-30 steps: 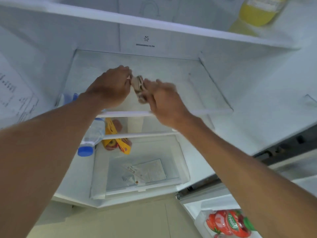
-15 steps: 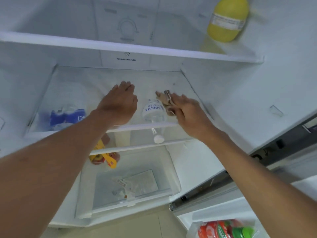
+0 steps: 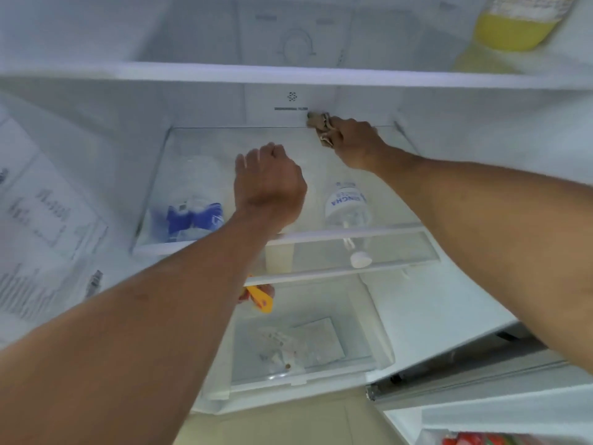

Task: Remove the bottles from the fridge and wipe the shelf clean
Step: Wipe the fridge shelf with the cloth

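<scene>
You're on the wipe step: right hand [image 3: 356,142] clamped on the cloth [image 3: 321,126] at the glass shelf's [image 3: 205,146] back edge, 12 o'clock. Left hand [image 3: 269,184] is fisted, empty as far as I can tell, mid-shelf. Shelf top looks clear; bottles [image 3: 346,207] show through from below. Next, drag toward 6, mind the upper shelf [image 3: 224,73] overhead

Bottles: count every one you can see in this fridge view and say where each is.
3. A yellow bottle on the top shelf at right; a blue-labelled bottle lying below the glass shelf at left; a white-capped water bottle below it at right. The arms may hide others.
</scene>
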A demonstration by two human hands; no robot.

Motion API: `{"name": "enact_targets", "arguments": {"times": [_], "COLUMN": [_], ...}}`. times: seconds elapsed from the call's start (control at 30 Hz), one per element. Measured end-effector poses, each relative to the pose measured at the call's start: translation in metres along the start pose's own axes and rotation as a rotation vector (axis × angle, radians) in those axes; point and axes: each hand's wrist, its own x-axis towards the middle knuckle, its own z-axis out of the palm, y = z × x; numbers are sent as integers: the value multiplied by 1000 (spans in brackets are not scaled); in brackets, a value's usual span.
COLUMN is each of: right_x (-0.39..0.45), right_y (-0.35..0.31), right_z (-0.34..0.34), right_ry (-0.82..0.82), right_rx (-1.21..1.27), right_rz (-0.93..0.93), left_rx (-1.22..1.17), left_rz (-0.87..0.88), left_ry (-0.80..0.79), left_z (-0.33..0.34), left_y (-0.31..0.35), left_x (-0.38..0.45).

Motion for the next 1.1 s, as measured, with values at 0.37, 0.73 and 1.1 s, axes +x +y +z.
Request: {"name": "enact_targets", "arguments": {"times": [0.37,0.73,1.1], "right_x": [-156,-27,-70], "right_y": [-57,-95,-63], "right_z": [4,15,5], "right_ry": [134,10,17], "right_rx": [191,-21,93], "right_rz": [-440,-156,-258], "left_rx": [-11,110,66], "left_rz": [58,-27,-35], "left_ry": [-133,-108,-62], "left_z": [-24,-8,-12], "left_y": [-96,-116,-114], "left_x": [-10,-4,-4]}}
